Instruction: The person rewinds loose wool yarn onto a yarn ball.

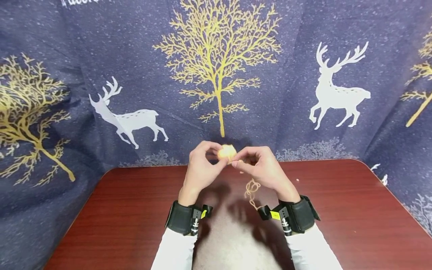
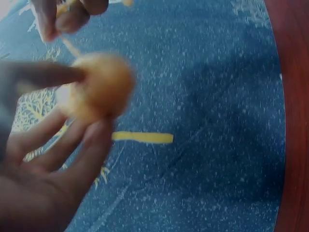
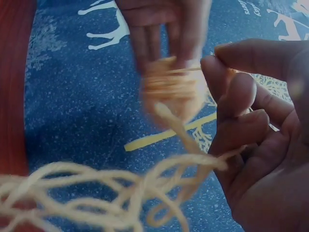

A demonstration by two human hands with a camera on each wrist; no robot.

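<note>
Between thumb and fingertips, my left hand (image 1: 201, 167) holds a small ball of yellowish yarn (image 1: 227, 151), blurred in the left wrist view. My right hand (image 1: 266, 168) is just to its right, thumb and forefinger pinching a strand of yarn (image 2: 71, 47) that runs to the ball. In the right wrist view, turns of yarn (image 3: 169, 89) lie side by side around the ball. Loose loops of yarn (image 3: 140, 191) dangle below my right hand, over the table. Both hands are raised near the table's back edge.
A reddish-brown table (image 1: 135, 210) spreads below, with a bright patch of light between the forearms. Behind it hangs a dark blue cloth (image 1: 290, 112) printed with deer and golden trees. Black straps (image 1: 182, 217) with small cameras circle both wrists.
</note>
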